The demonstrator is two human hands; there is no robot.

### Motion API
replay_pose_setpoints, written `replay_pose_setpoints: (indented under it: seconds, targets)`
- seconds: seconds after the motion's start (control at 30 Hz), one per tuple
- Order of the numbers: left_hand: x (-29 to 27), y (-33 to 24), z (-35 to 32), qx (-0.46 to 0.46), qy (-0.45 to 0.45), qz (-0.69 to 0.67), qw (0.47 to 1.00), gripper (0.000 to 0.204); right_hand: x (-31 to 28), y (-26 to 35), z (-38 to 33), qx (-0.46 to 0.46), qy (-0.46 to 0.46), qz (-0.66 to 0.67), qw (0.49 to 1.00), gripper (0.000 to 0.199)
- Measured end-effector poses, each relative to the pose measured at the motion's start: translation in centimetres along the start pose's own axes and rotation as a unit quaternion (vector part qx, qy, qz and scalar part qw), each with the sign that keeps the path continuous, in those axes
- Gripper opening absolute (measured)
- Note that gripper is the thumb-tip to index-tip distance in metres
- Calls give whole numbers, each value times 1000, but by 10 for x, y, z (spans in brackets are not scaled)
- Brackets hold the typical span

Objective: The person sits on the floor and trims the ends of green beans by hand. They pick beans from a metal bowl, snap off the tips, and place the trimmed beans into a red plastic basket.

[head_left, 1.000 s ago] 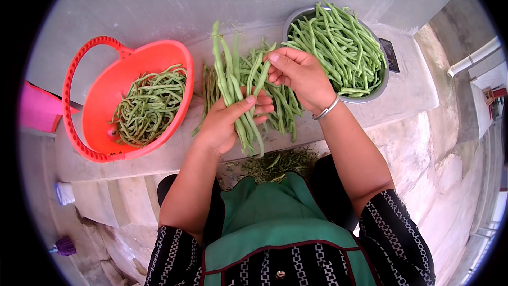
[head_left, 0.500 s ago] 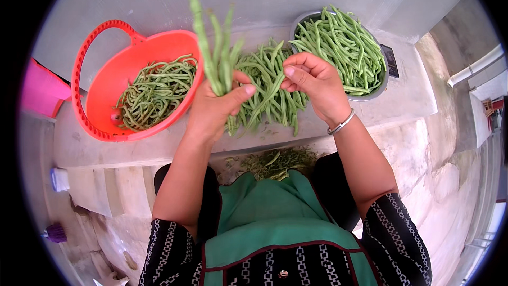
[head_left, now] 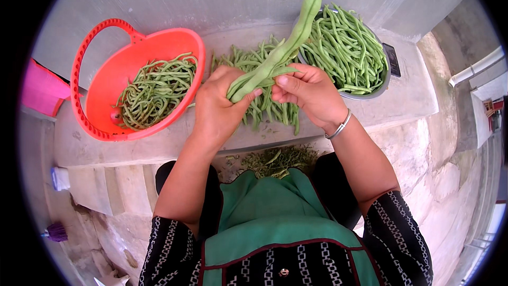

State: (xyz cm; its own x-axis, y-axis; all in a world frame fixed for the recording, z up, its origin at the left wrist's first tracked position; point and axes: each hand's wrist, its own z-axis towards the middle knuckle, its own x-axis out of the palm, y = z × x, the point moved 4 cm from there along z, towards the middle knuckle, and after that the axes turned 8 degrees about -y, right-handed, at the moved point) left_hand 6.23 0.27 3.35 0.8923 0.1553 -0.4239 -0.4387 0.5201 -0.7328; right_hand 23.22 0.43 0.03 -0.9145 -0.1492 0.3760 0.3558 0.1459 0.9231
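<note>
My left hand (head_left: 219,108) wraps lower ends of small bean bunch (head_left: 275,55), held above tabletop (head_left: 174,143), tips pointing up toward steel bowl (head_left: 385,77). My right hand (head_left: 309,92) pinches one pod end, fingertips pressed together.

Risks, as I judge:
- loose left grip: pods slide, drop to trimmings at my lap
- hard pull: pod snaps mid-length

Count: one orange basket (head_left: 100,106) with beans, one steel bowl full, one loose pile (head_left: 254,61) on tabletop, bunch of roughly three pods; exact number unclear.
</note>
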Motion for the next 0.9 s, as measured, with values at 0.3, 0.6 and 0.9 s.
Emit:
replay_pose_setpoints:
  seconds: [0.3, 0.6, 0.9]
  targets:
    - [-10, 26, 2, -182, -19, -264, 947, 18, 7, 6, -4, 1, 89, 5, 996, 12]
    - [-44, 61, 23, -237, -110, -516, 816, 5, -23, 22, -6, -195, -110, -366, 903, 14]
    - [-36, 58, 20, -246, -123, -498, 823, 8, -5, 18, -6, -337, -74, -497, 797, 13]
